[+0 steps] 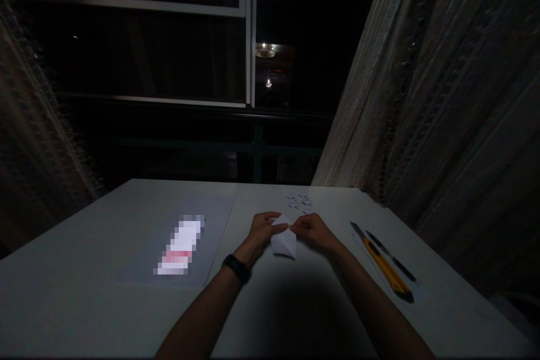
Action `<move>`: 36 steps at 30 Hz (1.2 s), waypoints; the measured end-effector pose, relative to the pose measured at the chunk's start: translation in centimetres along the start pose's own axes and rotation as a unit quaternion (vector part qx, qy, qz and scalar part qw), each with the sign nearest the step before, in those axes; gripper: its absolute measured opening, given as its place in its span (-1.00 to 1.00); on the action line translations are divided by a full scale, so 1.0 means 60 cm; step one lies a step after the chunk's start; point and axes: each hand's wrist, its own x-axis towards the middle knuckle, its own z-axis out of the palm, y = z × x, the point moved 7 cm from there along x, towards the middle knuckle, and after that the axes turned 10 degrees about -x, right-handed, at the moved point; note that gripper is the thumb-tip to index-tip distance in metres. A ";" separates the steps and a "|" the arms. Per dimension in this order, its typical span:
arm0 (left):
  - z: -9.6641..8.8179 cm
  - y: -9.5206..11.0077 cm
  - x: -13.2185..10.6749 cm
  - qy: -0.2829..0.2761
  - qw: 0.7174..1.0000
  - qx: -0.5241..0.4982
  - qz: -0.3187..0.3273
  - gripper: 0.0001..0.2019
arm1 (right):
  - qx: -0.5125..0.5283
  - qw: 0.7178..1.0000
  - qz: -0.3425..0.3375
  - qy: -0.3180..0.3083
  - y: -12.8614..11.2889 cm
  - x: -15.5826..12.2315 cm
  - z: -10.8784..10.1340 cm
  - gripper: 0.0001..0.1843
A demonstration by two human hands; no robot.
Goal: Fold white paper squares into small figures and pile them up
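A small white piece of folded paper (283, 244) is held between my two hands above the white table (257, 315). My left hand (266, 228) grips it from the left, thumb across its front and fingers behind. On the other side, my right hand (311, 228) pinches the paper's right edge with thumb and fingertips. Creases run across the paper, and its lower end comes to a point. Just beyond my hands lie several small paper pieces (292, 206) with dark marks, too small to make out.
To the right lie a yellow utility knife (386, 267) and a slim dark pen-like tool (392, 259). A lit, pixelated phone-like screen (180, 244) rests on a pale sheet (217, 230) at left. Curtains (371, 67) hang beside the dark window behind the table.
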 end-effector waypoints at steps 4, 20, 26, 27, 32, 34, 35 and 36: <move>0.012 0.002 -0.001 -0.023 0.998 0.048 0.015 -0.41 | 0.026 0.999 -0.022 0.033 -0.006 0.000 0.005 -0.73; 0.031 0.010 -0.011 -0.059 0.986 0.151 0.040 -0.40 | 0.079 0.987 0.006 0.138 0.006 -0.004 0.011 -0.81; 0.035 0.002 -0.010 -0.061 0.982 0.170 0.049 -0.43 | 0.046 0.977 -0.007 0.208 0.014 -0.005 -0.003 -0.78; 0.035 0.003 -0.010 -0.060 0.982 0.170 0.057 -0.44 | 0.036 0.976 -0.011 0.213 0.015 -0.005 -0.004 -0.78; 0.030 0.006 -0.005 -0.046 0.980 0.174 0.083 -0.58 | 0.013 0.975 0.007 0.222 0.019 -0.003 -0.017 -0.77; 0.024 0.004 -0.001 -0.033 0.981 0.170 0.084 -0.63 | 0.022 0.972 0.015 0.232 0.020 -0.003 -0.022 -0.76; 0.020 0.004 0.002 -0.023 0.981 0.171 0.086 -0.64 | 0.032 0.972 0.015 0.233 0.021 -0.003 -0.023 -0.75; 0.016 0.003 0.004 -0.010 0.980 0.176 0.089 -0.64 | 0.045 0.972 0.015 0.229 0.022 -0.002 -0.022 -0.75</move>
